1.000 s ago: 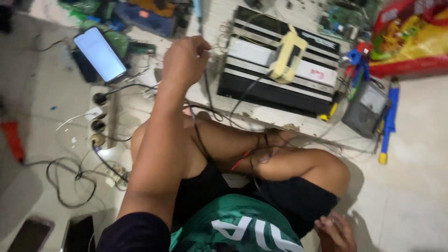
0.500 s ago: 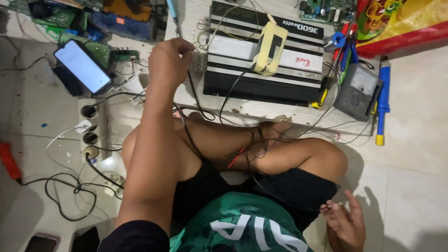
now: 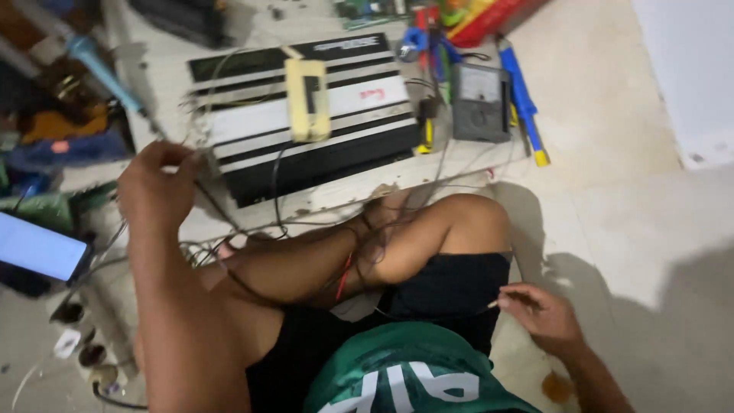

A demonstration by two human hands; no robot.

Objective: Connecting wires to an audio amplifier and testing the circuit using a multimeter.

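While my left hand [image 3: 157,187] stayed curled shut on the wires [image 3: 229,252] by the amp [image 3: 306,122], my right hand [image 3: 539,313] had moved up and now pinched a thin stick [image 3: 495,304].

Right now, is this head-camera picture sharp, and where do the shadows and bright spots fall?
Head view: slightly soft overall, with motion blur on the left hand and the clutter at the left edge. The lit phone screen is washed out to pale blue. A broad dark shadow covers the tiled floor at lower right, beyond the right hand.
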